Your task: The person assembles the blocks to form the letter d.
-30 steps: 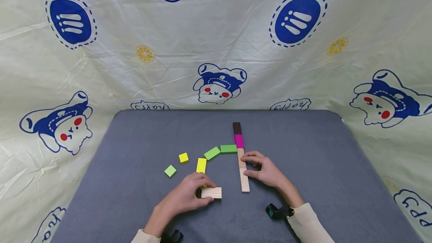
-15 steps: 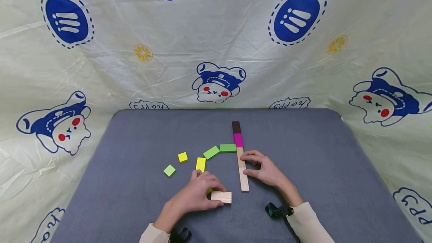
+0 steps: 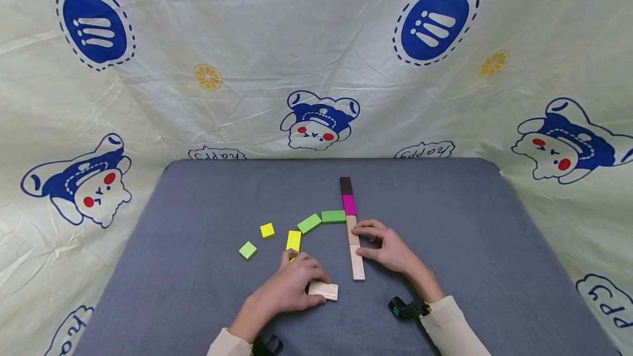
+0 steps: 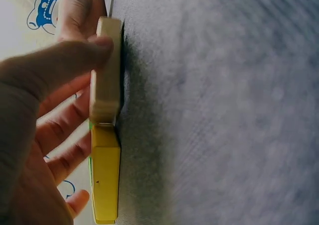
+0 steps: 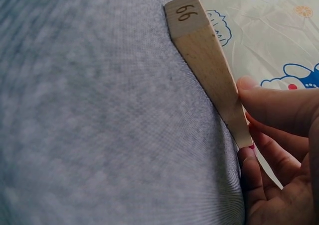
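Note:
My left hand [image 3: 292, 287] pinches a plain wooden block [image 3: 323, 291], with the thumb on its near face and fingers behind it. In the left wrist view the block's left end meets a yellow block [image 4: 105, 177], low over the cloth. My right hand [image 3: 388, 246] rests its thumb and fingertips along the right edge of two wooden blocks laid end to end, the far one [image 3: 351, 227] and the near one [image 3: 358, 268]. The near one shows "66" on its end in the right wrist view. Beyond them lie a magenta block [image 3: 349, 205] and a dark brown block [image 3: 345, 185].
Two green blocks, one straight [image 3: 333, 217] and one slanted [image 3: 309, 224], curve from the row towards a yellow block [image 3: 293, 239] by my left fingers. A small yellow block [image 3: 267, 231] and a light green block [image 3: 248, 250] lie apart, left on the grey tablecloth [image 3: 198, 290].
My left hand has moved right and slightly nearer with the wooden block, mostly in the first half second, uncovering more of the yellow block. My right hand has stayed at the row.

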### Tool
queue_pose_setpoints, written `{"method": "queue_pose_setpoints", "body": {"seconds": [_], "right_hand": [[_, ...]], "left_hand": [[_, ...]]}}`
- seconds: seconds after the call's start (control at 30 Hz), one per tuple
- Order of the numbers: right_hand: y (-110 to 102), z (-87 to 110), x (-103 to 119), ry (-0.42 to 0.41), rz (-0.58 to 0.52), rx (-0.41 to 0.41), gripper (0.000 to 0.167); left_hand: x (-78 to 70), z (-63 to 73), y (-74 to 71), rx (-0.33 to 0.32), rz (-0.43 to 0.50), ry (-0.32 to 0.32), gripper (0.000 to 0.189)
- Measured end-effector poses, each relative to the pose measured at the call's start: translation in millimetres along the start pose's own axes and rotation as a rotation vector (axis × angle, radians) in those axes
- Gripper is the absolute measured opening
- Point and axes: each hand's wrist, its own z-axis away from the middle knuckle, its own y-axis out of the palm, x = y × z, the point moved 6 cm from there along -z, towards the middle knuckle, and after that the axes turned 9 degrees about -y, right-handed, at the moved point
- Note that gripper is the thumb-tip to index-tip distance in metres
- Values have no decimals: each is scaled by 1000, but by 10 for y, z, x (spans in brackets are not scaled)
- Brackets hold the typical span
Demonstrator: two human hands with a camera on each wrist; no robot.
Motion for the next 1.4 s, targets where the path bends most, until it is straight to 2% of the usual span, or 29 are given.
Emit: {"method": "queue_pose_setpoints", "body": {"seconds": [0.13,0.33,0.67,1.0,1.1,1.2,1.4], "right_hand": [[1,3,2,4,2,2,41],[4,2,-10,7,-8,0,41],[5,-10,-14,0,-21,-8,41],[14,-2,-11,3,-8,-3,41],[11,1,-7,1,-3,-4,41],[7,3,-3,0,6,-7,41],[9,3,8,-4,14,-4,41]], "left_hand": [[17,-16,24,20,-13,-27,22],[10,-12,19,25,-11,-33,23],[-29,20,-26,-48,-39,18,23],[-20,37,-29,-36,-31,7,25],[-28,53,-82,-69,-15,23,29],[-29,72,-177,-130,19,34,33],[66,141,-407,-257,112,-4,45]]}}
